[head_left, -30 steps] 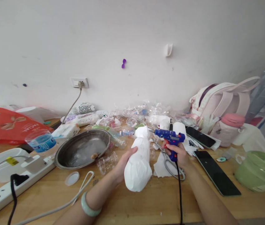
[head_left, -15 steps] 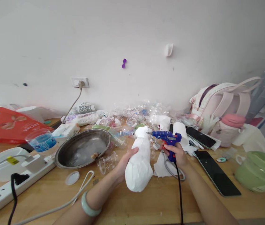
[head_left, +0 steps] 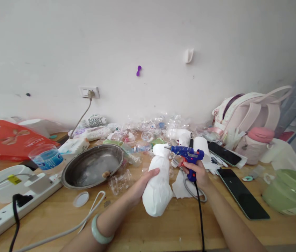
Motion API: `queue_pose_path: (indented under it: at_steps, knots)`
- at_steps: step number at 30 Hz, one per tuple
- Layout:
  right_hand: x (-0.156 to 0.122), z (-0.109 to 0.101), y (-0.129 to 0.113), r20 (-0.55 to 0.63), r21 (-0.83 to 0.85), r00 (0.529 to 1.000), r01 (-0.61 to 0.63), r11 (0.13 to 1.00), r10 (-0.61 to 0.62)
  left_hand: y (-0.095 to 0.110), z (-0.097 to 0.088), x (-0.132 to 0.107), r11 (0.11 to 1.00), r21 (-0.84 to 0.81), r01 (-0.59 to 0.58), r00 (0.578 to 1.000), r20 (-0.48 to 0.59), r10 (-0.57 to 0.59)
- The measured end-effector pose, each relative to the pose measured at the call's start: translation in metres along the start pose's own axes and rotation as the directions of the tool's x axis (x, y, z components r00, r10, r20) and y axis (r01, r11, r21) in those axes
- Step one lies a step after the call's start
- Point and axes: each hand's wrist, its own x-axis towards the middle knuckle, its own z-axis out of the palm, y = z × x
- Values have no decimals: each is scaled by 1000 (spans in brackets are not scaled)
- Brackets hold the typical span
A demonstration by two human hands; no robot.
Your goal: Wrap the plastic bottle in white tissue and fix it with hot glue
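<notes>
My left hand [head_left: 144, 183] is closed around a white paper-wrapped bottle shape [head_left: 157, 190], its rounded base toward me and its narrow neck pointing away. My thumb lies across its side; the other fingers are hidden beneath it. In my right hand [head_left: 196, 171] is a blue hot glue gun [head_left: 188, 153], fingers wrapped round the handle and a small red light lit on its body. The metal nozzle points left at the neck of the wrapped shape; whether it touches I cannot tell. Under the right hand lie grey-handled scissors [head_left: 201, 196] and white paper [head_left: 179, 185].
A metal basin [head_left: 92, 166] and a white power strip [head_left: 14, 210] stand on the left. Clear plastic scraps [head_left: 150, 126] lie along the wall. To the right are a phone [head_left: 242, 194], a green container [head_left: 289, 192] and a pink backpack [head_left: 252, 110]. The glue gun's black cord [head_left: 201, 217] runs toward me.
The wrapped shape has shifted slightly right and down with my left hand, its neck tipping a little. The glue gun has moved very slightly to the right.
</notes>
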Motion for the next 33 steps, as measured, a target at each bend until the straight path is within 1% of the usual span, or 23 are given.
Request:
queue_pose_path:
  at_steps: [2, 4, 7, 9, 13, 15, 19, 25, 27, 31, 33]
  knots:
    - [0, 0, 0, -7, -5, 1000, -15, 1000, 15, 0, 0, 0, 1000, 5, -18, 999, -32, 18]
    - [1, 1, 0, -14, 0, 1000, -19, 1000, 19, 0, 0, -1, 1000, -4, 0, 999, -40, 0]
    - [1, 1, -1, -18, 14, 999, -27, 1000, 27, 1, 0, -3, 998, -33, 46, 999, -5, -47]
    - [2, 1, -1, -23, 22, 999, -32, 999, 33, 1, 0, -3, 998, -44, 54, 998, 12, -54]
    - [2, -1, -1, -27, 24, 999, -31, 999, 32, 1, 0, -3, 998, -49, 39, 999, 12, -38]
    - [2, -1, -2, -35, 61, 999, -24, 998, 26, 0, 0, -2, 999, -34, 31, 999, 15, -31]
    - [1, -1, -6, -34, 152, 999, -7, 988, 12, -1, 1, -3, 1000, 17, -22, 1000, -2, 22]
    - [2, -2, -5, -28, 53, 999, -15, 998, 16, -2, 3, -3, 997, 24, -74, 996, -43, 75]
    - [2, -2, -5, -28, 45, 999, -18, 999, 20, -2, 2, -3, 998, 6, -60, 997, -48, 60]
    - [3, -3, -5, -40, 19, 999, -28, 999, 29, -2, -1, -1, 1000, -14, 15, 1000, -15, -15]
    - [3, -3, -5, -35, -1, 999, -19, 1000, 19, -1, -1, 0, 999, -25, 25, 1000, -16, -26]
